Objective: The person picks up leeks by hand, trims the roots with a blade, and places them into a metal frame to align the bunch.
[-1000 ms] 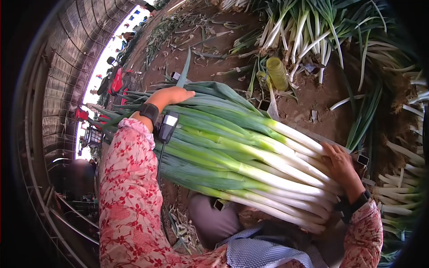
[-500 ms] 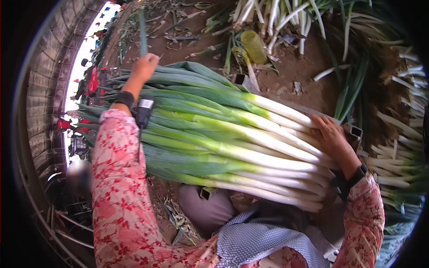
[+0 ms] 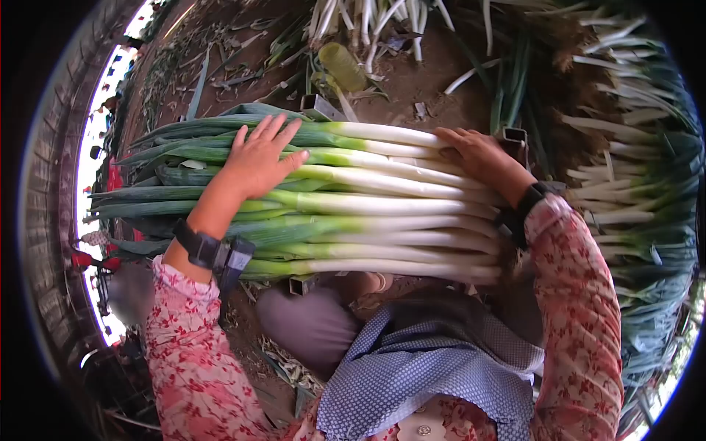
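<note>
A thick bundle of long leeks (image 3: 353,209) lies across a metal frame in front of me, green leaves to the left, white stalks to the right. My left hand (image 3: 259,156) rests flat on the middle of the bundle, fingers spread. At the white stalk ends my right hand (image 3: 482,156) presses against the bundle, its fingers curved over the top stalks. Both wrists carry black bands.
Square metal tube ends (image 3: 318,108) stick out from under the bundle. A yellow-green plastic bottle (image 3: 343,66) lies on the bare soil behind. More leeks are piled at the back (image 3: 368,15) and along the right (image 3: 640,191). A blue checked apron (image 3: 434,375) covers my lap.
My left hand came back from the far leaf ends and now lies flat on the bundle's middle. The view swung so the bundle lies more level. The right hand stays at the stalk ends.
</note>
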The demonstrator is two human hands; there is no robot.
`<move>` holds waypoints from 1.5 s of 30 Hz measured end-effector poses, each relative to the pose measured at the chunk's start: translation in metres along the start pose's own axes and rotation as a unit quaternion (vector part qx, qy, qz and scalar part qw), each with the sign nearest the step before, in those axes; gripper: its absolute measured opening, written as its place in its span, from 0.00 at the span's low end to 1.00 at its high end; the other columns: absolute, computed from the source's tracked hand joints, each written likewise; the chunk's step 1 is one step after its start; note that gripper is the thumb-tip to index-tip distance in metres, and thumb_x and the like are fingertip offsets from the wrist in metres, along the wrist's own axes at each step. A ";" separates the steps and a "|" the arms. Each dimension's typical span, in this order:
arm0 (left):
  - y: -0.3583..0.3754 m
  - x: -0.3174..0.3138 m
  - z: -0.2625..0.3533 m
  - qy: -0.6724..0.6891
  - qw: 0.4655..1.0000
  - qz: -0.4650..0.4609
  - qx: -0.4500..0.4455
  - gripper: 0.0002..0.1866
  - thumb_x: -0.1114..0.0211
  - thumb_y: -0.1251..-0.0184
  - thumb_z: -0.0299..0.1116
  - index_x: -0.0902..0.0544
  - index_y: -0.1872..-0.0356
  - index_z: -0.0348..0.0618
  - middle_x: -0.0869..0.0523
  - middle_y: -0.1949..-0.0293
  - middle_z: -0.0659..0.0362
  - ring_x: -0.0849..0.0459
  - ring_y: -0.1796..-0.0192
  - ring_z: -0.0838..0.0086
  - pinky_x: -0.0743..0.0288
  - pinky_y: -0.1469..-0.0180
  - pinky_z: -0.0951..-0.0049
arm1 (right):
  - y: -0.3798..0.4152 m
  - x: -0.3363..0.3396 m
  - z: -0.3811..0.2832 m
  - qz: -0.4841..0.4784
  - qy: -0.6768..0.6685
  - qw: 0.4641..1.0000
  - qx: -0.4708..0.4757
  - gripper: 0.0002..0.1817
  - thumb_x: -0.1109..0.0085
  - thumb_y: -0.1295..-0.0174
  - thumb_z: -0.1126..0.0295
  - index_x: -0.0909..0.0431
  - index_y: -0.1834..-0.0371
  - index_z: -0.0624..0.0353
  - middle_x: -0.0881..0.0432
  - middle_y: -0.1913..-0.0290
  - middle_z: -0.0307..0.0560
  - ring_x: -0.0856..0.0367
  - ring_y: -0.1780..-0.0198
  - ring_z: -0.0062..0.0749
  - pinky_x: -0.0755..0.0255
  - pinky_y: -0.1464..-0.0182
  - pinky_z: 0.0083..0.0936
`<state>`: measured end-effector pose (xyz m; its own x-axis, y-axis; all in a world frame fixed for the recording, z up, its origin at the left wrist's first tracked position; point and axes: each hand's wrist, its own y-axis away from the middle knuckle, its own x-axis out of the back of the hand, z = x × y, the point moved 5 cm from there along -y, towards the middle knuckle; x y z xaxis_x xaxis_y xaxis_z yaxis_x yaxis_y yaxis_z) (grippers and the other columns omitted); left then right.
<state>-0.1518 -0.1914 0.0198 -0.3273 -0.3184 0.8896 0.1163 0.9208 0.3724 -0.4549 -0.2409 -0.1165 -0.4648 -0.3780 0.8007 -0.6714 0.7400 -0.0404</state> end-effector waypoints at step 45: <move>0.013 -0.021 0.006 0.046 0.971 0.235 0.016 0.18 0.50 0.31 0.44 0.17 0.57 0.43 0.18 0.51 0.49 0.21 0.51 0.53 0.31 0.45 0.57 | 0.067 0.038 -0.034 -0.014 0.097 0.987 -0.130 0.13 0.42 0.47 0.62 0.15 0.65 0.57 0.15 0.63 0.51 0.17 0.60 0.45 0.23 0.59 0.41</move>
<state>-0.1496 -0.1716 0.0044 -0.1594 0.1211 0.9798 0.2021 0.9754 -0.0876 -0.4976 -0.1866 -0.0682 -0.3125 -0.3050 0.8996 -0.4992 0.8584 0.1176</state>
